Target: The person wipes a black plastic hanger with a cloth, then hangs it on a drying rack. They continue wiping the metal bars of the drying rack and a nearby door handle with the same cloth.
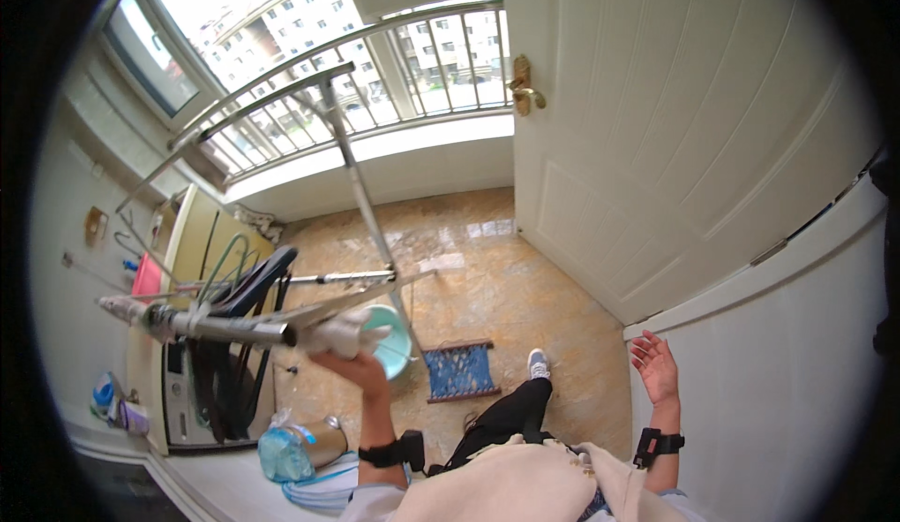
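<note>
My left hand (358,371) is raised over the floor with a crumpled white cloth (341,335) in its fingers; the cloth is a little blurred. Close beside it is the open end of a metal tube on a drying rack (362,205); whether cloth and tube touch I cannot tell. Below and beyond the hand, a light teal basin (395,353) sits on the floor, partly hidden by the cloth. My right hand (655,371) is empty, palm up with fingers apart, near the white wall and door frame.
A white door (675,135) stands ajar at the right. On the tiled floor (562,297) is a blue folding stool (459,371). A bin (327,439) with a blue bag and a black folding chair (225,374) stand at the left. Railings (457,58) line the window.
</note>
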The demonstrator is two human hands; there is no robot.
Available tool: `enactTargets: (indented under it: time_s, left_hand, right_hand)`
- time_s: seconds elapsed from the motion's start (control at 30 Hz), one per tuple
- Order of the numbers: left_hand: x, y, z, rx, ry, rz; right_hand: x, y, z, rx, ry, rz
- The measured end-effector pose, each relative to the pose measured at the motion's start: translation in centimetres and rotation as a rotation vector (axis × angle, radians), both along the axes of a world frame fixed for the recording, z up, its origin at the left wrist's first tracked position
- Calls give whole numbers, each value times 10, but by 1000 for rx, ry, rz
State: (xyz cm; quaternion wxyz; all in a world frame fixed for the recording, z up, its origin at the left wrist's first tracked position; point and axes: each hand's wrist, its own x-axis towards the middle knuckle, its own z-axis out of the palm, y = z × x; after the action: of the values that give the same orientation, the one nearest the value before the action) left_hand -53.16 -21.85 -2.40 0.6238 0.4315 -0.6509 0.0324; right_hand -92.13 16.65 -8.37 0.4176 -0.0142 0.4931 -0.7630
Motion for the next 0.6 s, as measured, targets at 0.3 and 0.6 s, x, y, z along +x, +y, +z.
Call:
enactTargets:
  time_s: [0.3, 0.6]
  left_hand:
    - [-56, -22, -67, 374, -11, 251]
    - [-74, -33, -75, 1107, -122, -472]
  right_hand:
    - [-125, -135, 29, 118, 89, 156]
    - [-143, -255, 42, 140, 165, 438]
